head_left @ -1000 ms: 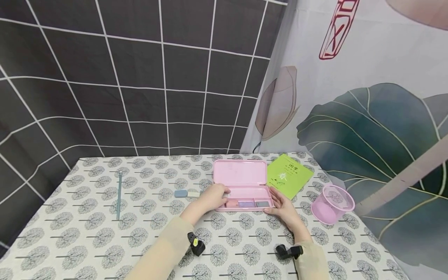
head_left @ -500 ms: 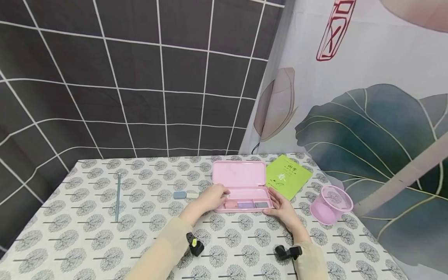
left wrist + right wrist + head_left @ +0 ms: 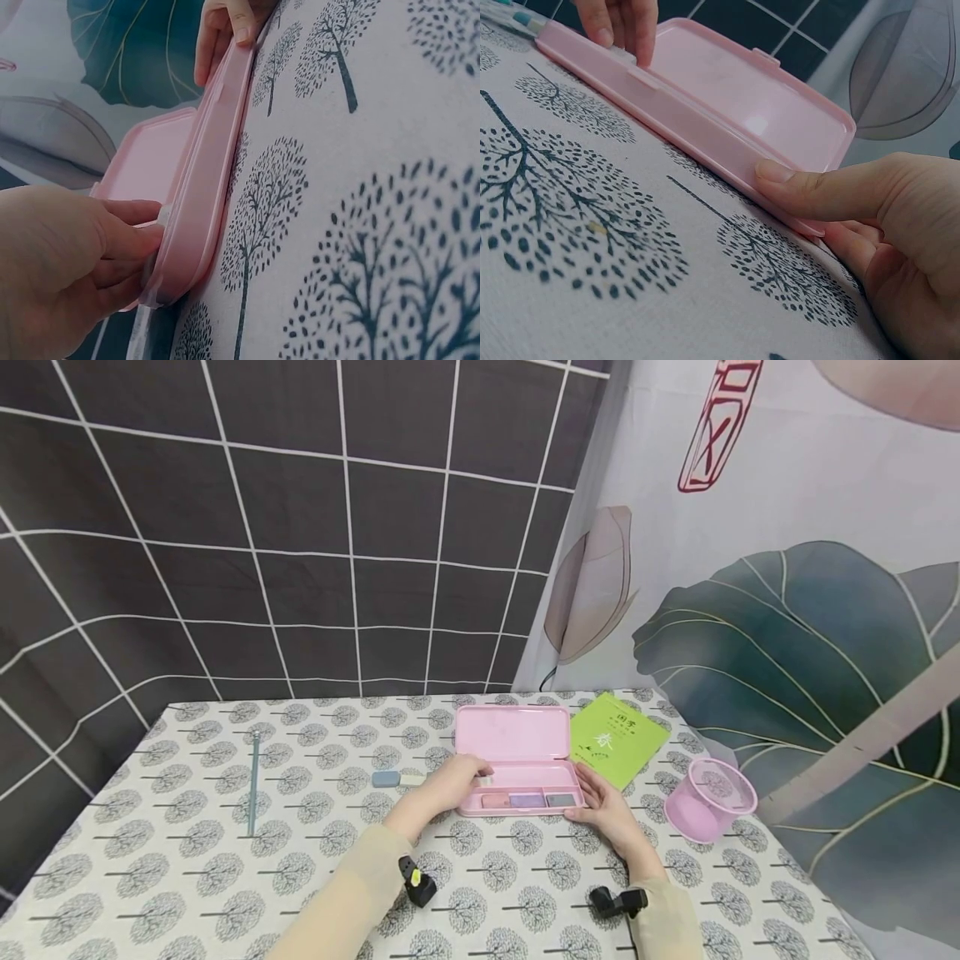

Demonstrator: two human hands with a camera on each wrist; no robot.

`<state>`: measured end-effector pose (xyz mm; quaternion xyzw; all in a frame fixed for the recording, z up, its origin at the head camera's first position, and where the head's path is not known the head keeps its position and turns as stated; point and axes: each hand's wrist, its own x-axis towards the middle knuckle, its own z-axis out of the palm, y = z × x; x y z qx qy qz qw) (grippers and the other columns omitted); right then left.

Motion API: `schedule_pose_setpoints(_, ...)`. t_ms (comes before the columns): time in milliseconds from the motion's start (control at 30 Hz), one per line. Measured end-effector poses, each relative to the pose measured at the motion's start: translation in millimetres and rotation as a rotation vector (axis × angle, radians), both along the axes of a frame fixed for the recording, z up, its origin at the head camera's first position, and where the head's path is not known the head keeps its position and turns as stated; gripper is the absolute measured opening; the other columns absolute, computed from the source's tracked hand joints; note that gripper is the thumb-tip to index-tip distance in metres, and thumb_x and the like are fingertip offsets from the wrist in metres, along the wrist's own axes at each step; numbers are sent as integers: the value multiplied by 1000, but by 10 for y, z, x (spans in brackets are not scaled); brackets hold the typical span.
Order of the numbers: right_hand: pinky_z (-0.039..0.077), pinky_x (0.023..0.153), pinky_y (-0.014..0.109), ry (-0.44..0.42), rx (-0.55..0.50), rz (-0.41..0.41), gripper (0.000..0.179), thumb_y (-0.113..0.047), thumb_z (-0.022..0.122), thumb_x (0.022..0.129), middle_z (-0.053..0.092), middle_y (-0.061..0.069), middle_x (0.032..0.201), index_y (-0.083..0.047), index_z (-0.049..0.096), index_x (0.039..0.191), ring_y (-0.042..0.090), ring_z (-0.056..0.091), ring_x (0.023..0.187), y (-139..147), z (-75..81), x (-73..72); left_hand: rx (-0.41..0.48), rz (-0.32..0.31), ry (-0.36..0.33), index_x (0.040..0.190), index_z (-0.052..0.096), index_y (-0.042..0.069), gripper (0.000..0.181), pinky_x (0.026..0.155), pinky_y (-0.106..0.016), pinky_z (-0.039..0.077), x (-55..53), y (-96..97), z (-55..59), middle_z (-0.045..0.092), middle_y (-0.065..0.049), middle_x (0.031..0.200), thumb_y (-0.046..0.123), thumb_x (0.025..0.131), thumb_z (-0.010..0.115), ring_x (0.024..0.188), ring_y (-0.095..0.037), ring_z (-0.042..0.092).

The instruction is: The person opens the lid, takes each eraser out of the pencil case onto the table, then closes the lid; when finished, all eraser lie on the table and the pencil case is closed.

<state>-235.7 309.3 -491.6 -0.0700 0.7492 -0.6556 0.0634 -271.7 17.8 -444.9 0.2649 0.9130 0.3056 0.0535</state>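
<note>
Left hand (image 3: 452, 781) pinches a small pale block (image 3: 622, 55) inside the open pink pencil case (image 3: 528, 773)

With the case's middle as my dial and 12 pointing away from the person, I have the left hand at 9 o'clock, reaching over that end. The pale block sits at its fingertips, at 3 o'clock from the palm; it is mostly hidden, and I cannot tell which compartment lies under it. On the left wrist feed I see the thumb and fingers nearly closed, bent down over the rim.

The right hand (image 3: 600, 797) is at 3 o'clock, holding the case's corner: I see its thumb flat on the near wall and its fingers bent behind the end. The forearms come in from 7 and 5 o'clock, in cream sleeves.

The case's lid (image 3: 513, 732) leans back at 12 o'clock. In the near row I count a pink block (image 3: 495, 801), a purple block (image 3: 527, 800) and a grey block (image 3: 559, 800), left to right.

Beyond the left hand at 9 o'clock lie a blue block (image 3: 386, 779) and a cream block (image 3: 412, 780), with a slim teal stick (image 3: 253, 789) farther out. I find a green booklet (image 3: 617, 742) at 2 o'clock and a pink cup (image 3: 693, 814) at 3, well apart from the case.
</note>
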Motion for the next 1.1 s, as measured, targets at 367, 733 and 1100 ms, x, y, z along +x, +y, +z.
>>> schedule_pose_setpoints(367, 34, 105, 13, 9, -3, 4, 94, 14, 68, 77, 15, 30, 158, 9, 11, 152, 42, 19, 146, 6, 1, -3, 12, 22, -48, 117, 68, 1, 27, 104, -42, 49, -9, -4, 26, 69, -15, 120, 2, 92, 59, 117, -30, 63)
schedule_pose_setpoints(733, 35, 104, 9, 17, 15, -1, 96, 12, 70, 75, 15, 29, 159, 9, 13, 152, 41, 19, 145, -4, -21, -21, -2, 37, -33, 113, 69, 1, 24, 100, -40, 52, -27, -21, 43, 70, -15, 114, 3, 90, 63, 111, -29, 65)
schedule_pose_setpoints(1100, 35, 104, 11, 14, 6, 6, 95, 13, 69, 76, 14, 30, 158, 10, 12, 151, 42, 18, 146, 1, -3, -11, -10, 63, 1, 106, 71, 1, 19, 96, -39, 55, -25, -36, 36, 71, -14, 106, 7, 88, 67, 104, -28, 67)
